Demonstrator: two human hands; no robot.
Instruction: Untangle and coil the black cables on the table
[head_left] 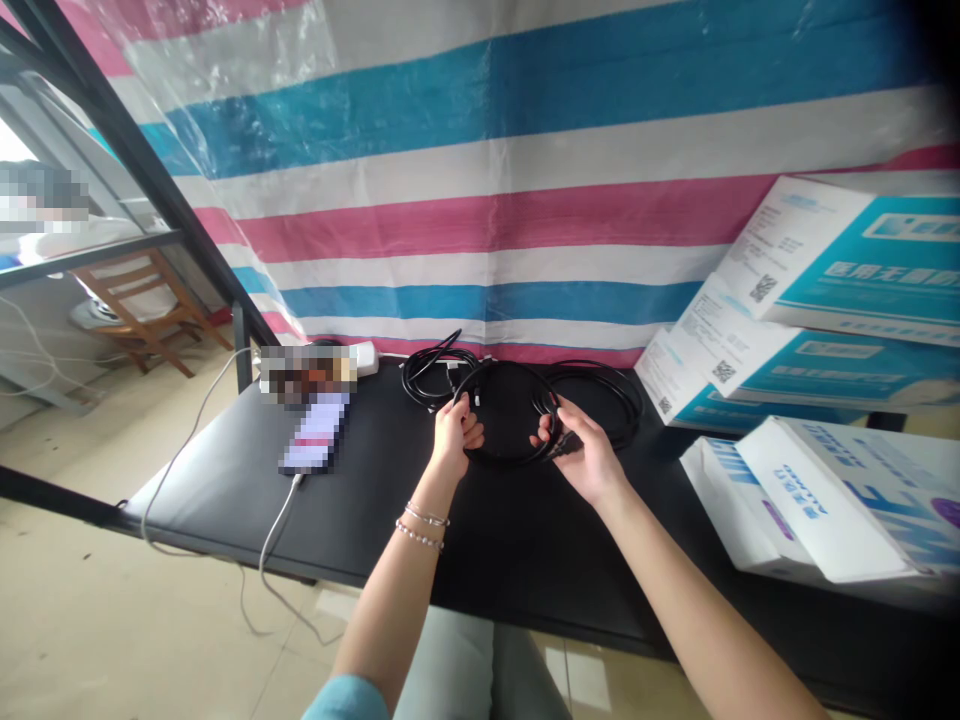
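The person's left hand (pixel 454 437) is closed around one side of a looped black cable (pixel 517 461), and the right hand (pixel 589 462) pinches the opposite side between thumb and fingers. The loop is therefore held between the two hands, in front of the person, over the black table (pixel 360 530); one cannot tell whether its lower edge touches the surface. Near the right fingers there is a dark end piece, perhaps a plug, and it is not clear if this hand holds it also. The main risk, it seems, is tangling: one coil (pixel 420 385) lies just behind the left hand and another coil (pixel 630 400) just behind the right one, both of the same dark colour, so a loose end could catch in them. If the right pinch becomes too light, the turns might spring apart and the loop would lose its round shape. A wide movement of the right elbow could perhaps push the white boxes (pixel 832 500) beside that arm. On the left, the grey cord (pixel 274 530) hangs over the table edge; if it were pulled, the phone (pixel 319 432) might slide.
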